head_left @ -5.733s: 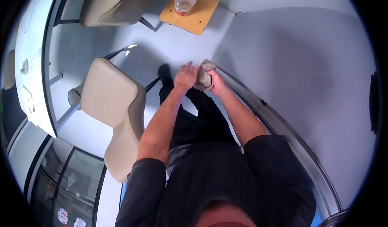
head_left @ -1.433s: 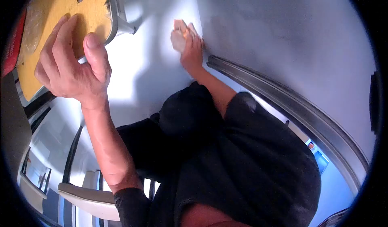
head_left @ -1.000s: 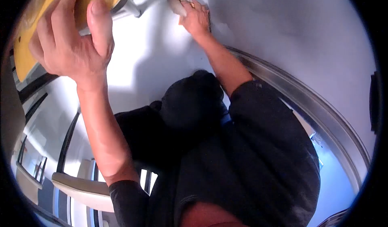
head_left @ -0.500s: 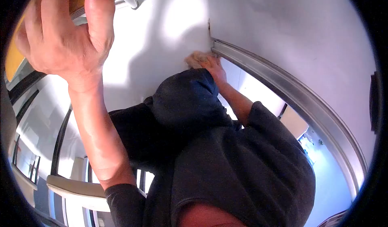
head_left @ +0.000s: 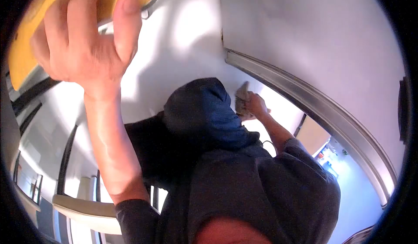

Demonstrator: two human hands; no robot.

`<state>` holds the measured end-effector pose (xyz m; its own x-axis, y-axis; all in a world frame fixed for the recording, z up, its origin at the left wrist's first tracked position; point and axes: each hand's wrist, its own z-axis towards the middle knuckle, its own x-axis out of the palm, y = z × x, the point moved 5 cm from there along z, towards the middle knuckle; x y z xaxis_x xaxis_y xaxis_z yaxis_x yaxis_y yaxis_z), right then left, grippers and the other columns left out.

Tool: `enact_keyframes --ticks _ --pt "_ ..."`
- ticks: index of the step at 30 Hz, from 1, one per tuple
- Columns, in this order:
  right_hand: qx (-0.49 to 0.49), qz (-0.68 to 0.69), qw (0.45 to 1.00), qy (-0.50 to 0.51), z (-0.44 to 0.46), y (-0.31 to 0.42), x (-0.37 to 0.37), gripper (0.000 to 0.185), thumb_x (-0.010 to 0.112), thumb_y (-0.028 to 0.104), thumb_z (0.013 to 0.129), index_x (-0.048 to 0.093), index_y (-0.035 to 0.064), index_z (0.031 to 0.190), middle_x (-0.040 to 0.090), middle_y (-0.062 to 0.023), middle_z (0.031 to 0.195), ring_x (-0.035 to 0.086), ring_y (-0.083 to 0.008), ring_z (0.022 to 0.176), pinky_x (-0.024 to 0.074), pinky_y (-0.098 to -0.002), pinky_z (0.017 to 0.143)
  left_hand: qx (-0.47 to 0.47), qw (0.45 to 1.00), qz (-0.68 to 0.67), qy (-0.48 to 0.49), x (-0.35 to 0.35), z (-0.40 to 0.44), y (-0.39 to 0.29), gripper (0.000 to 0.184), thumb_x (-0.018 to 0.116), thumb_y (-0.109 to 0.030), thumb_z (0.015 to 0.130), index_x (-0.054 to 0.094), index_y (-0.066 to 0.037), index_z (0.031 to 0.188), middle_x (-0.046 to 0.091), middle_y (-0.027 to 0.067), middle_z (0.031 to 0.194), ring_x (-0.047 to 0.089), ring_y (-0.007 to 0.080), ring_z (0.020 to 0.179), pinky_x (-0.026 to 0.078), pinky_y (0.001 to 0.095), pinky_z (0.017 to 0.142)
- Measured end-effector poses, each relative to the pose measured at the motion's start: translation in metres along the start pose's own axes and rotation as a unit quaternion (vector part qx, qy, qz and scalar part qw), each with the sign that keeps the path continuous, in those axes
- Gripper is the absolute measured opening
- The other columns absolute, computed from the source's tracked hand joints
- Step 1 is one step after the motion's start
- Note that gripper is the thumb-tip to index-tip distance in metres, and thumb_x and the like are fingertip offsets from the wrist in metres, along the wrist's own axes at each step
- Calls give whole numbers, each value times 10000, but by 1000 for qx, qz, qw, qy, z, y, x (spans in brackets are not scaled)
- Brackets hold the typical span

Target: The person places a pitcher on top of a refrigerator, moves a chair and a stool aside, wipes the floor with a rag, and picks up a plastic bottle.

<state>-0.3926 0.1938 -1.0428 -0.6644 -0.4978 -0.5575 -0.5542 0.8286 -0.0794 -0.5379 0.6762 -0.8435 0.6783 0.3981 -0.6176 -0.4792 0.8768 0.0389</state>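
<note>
Head view: right hand [head_left: 257, 105] has its fingers closed on a crumpled grey-brown cloth [head_left: 242, 99], between the dark-trousered knee [head_left: 191, 102] and the metal rail [head_left: 278, 74]. Contact with floor [head_left: 191, 22] unclear. Left hand [head_left: 87, 52] spread wide, thumb apart, over yellow stool [head_left: 24, 61]; touch uncertain. Cream chair [head_left: 87, 206] lower left.

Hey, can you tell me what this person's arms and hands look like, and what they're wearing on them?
Both the left hand and right hand are gloveless. No watch or bracelet shows on either wrist. The loose, dark left sleeve and right sleeve are short, leaving the forearms bare. Finer right-hand detail is too small to tell.
</note>
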Motion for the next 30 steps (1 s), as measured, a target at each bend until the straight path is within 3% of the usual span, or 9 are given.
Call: enact_keyframes --ticks 7,10,16,18,19,21,25,27,30 --pt "-175 111 944 -258 57 173 -113 592 713 179 812 558 181 1383 634 -170 1153 610 -390 1053 494 -480 941 -8 1000 -12 -20 5 7 2 344 550 -437 992 754 -169 1063 755 -61 1068 665 98 946 404 263 847" --pt "-271 91 856 -432 108 226 -159 636 726 219 827 522 181 1428 598 -170 1205 562 -386 1111 480 -482 970 2 1000 -5 -10 2 5 2 346 545 -429 995 752 -161 1067 754 -53 1076 664 106 953 401 270 859" --pt "-205 -31 939 -275 198 283 -131 571 683 282 865 538 133 1397 421 -185 1436 441 -358 1290 447 -501 1056 0 999 -28 -27 3 2 4 375 568 -478 962 743 -158 1050 744 -29 1068 627 124 913 388 276 820" --pt "-401 -37 765 -503 199 270 -45 350 670 253 883 667 72 1182 585 -177 1216 544 -352 1161 475 -505 1017 -11 999 -27 -23 2 0 -1 390 554 -484 968 742 -154 1060 744 -22 1074 628 128 922 389 279 823" --pt "-374 -18 888 -266 154 269 -43 265 677 233 878 702 90 1100 626 -173 1105 593 -360 1075 502 -509 972 -26 999 -28 -11 1 -1 -3 407 539 -490 973 742 -149 1065 743 -12 1082 629 131 930 391 286 831" --pt "-377 -94 901 -191 128 269 -25 318 616 220 931 653 93 1220 626 -141 1163 580 -312 1071 469 -477 963 -43 999 -25 7 1 0 -2 446 501 -500 990 741 -134 1079 743 6 1099 632 140 951 395 303 851" --pt "-408 192 887 102 67 270 -79 355 689 254 850 690 85 1162 661 -139 1226 624 -327 1139 494 -472 966 -51 998 -19 24 -4 0 -5 488 463 -500 1014 735 -105 1106 734 44 1123 639 159 967 396 304 858" --pt "-340 342 858 -173 154 259 -61 395 708 198 794 688 88 1173 670 -164 1179 624 -317 1134 492 -457 977 -50 998 -15 24 -5 -1 -5 525 452 -524 1013 730 -91 1116 731 48 1133 639 168 967 398 307 860" --pt "-149 380 798 -443 187 265 -172 469 666 55 757 618 71 1224 639 -199 1167 571 -409 1125 491 -480 938 -58 998 -13 33 -7 -4 -6 519 455 -514 1013 724 -85 1125 728 58 1140 636 172 981 398 316 868"
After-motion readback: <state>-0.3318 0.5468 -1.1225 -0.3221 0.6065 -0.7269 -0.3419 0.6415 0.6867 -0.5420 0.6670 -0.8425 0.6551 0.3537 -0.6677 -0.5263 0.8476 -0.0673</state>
